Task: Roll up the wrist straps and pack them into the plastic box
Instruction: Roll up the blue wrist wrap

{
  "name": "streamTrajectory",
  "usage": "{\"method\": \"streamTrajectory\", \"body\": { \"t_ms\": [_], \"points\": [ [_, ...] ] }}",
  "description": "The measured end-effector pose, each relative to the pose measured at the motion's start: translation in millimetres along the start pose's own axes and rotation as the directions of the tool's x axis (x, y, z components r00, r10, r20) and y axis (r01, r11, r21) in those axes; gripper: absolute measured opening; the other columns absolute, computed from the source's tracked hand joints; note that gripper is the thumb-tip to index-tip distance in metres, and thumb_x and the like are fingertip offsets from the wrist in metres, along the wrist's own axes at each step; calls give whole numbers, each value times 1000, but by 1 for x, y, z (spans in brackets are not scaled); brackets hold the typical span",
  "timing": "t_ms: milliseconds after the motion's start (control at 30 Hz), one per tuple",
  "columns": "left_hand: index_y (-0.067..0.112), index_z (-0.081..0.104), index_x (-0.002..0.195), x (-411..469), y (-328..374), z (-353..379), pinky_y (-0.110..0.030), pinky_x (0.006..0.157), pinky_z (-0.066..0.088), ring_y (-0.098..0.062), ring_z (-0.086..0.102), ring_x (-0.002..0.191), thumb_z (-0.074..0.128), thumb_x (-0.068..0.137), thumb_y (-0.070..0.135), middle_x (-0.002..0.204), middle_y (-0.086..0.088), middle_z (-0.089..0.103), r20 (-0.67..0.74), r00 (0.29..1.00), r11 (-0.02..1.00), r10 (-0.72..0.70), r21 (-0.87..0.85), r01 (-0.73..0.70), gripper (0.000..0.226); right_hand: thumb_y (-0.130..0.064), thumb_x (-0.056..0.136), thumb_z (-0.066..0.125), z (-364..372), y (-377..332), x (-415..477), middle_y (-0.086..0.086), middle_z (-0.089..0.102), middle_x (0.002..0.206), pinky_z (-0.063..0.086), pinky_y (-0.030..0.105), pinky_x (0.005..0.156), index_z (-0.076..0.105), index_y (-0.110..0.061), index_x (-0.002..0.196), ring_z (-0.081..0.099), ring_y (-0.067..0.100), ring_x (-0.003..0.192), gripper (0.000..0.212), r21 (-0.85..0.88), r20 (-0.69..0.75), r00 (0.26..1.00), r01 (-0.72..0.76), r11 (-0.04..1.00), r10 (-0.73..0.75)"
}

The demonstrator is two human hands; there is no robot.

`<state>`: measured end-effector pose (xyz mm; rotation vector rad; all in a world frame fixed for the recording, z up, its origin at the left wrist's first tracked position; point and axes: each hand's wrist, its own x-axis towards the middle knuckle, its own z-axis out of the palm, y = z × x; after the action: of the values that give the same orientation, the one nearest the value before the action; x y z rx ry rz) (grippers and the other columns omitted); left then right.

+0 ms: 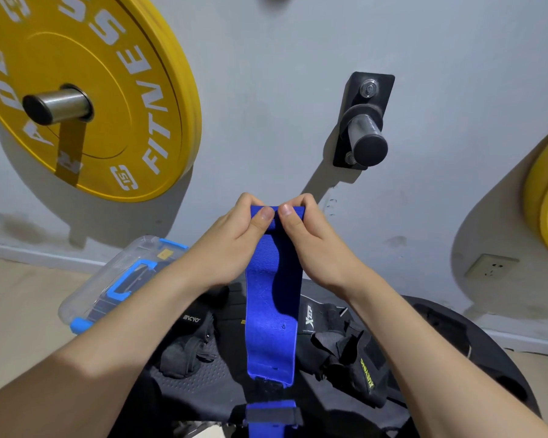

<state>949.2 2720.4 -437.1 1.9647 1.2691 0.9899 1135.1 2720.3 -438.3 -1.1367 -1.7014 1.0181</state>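
Observation:
A blue wrist strap [271, 327] hangs in front of me, its top end folded over into a small roll between both hands. My left hand [231, 245] pinches the left side of that roll, thumb on top. My right hand [310, 245] pinches the right side the same way. The strap's lower end with a black hook-and-loop patch dangles near the bottom edge. The clear plastic box [86, 298] with blue handle and clips lies on the floor at the left, partly hidden by my left forearm.
Black wrist straps and gloves [187, 349] lie on a black padded seat [203, 384] below my hands. A yellow weight plate [133, 90] hangs on the wall at upper left, a bare wall peg [365, 134] at centre right, another yellow plate [547, 200] at the right edge.

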Motion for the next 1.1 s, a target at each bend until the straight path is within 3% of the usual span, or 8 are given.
{"method": "streamTrajectory", "body": {
  "t_ms": [67, 200, 367, 500, 700, 867, 1033, 1100],
  "points": [
    [18, 53, 109, 0, -2, -1, -39, 78, 48, -6, 60, 84, 41, 112, 45, 92, 12, 66, 4, 1000, 1000, 7, -30, -7, 30, -39, 114, 48, -3, 2, -1, -9, 62, 92, 47, 24, 77, 50, -21, 107, 58, 4, 82, 20, -8, 45, 999, 8, 1000, -8],
    [17, 53, 101, 3, 0, -1, -43, 67, 47, -13, 57, 73, 47, 110, 49, 80, 5, 63, -14, 1000, 980, -16, -197, 13, 34, -20, 111, 58, -13, -2, 2, 10, 74, 106, 57, 53, 91, 58, -13, 114, 70, 31, 101, 8, -51, 48, 986, 160, 986, -158],
    [15, 64, 107, 7, 3, -7, -32, 71, 59, -20, 75, 83, 60, 99, 47, 91, -7, 79, 52, 997, 901, -49, -428, 66, 33, -25, 100, 71, -12, -6, -1, 14, 77, 103, 59, 48, 85, 64, -12, 113, 74, 29, 97, 19, 88, -26, 987, 161, 983, -160],
    [19, 63, 113, 6, 0, -7, -31, 80, 62, -20, 77, 95, 66, 99, 41, 104, -8, 80, 84, 996, 907, 0, -419, 35, 26, -44, 106, 62, -20, -5, -2, 7, 77, 94, 55, 46, 80, 71, -14, 105, 71, 19, 85, 31, 83, 3, 1000, 24, 996, -24],
    [18, 70, 112, 6, -3, -13, -31, 75, 61, -19, 78, 89, 74, 98, 42, 97, -7, 81, 137, 987, 897, -89, -420, 139, 29, -21, 103, 70, -25, -3, -4, 17, 80, 107, 59, 62, 96, 73, -13, 122, 76, 37, 104, 21, 94, 59, 997, 45, 995, -50],
    [24, 71, 106, 4, -4, -15, -30, 65, 62, -16, 79, 89, 76, 92, 43, 98, 2, 80, 162, 984, 955, -77, -272, 119, 24, -1, 96, 76, -23, -1, -8, 11, 81, 106, 64, 50, 91, 72, -16, 122, 79, 31, 98, 30, 15, 79, 993, 82, 997, -83],
    [24, 65, 92, 3, -6, -18, -24, 69, 61, -18, 78, 84, 90, 85, 10, 100, 4, 77, 78, 995, 968, 65, -247, -44, 30, -67, 100, 57, -33, -5, -11, 10, 76, 98, 67, 51, 72, 75, -22, 115, 77, 32, 77, 51, 56, 193, 966, -187, 981, 173],
    [24, 64, 87, 3, -7, -16, -22, 69, 59, -20, 75, 85, 93, 79, 4, 97, 3, 77, 26, 995, 978, 91, -190, -85, 37, -70, 105, 45, -31, -6, -12, 9, 77, 94, 66, 44, 72, 80, -20, 115, 77, 34, 79, 62, 41, 274, 927, -278, 960, 257]
  ]
}}
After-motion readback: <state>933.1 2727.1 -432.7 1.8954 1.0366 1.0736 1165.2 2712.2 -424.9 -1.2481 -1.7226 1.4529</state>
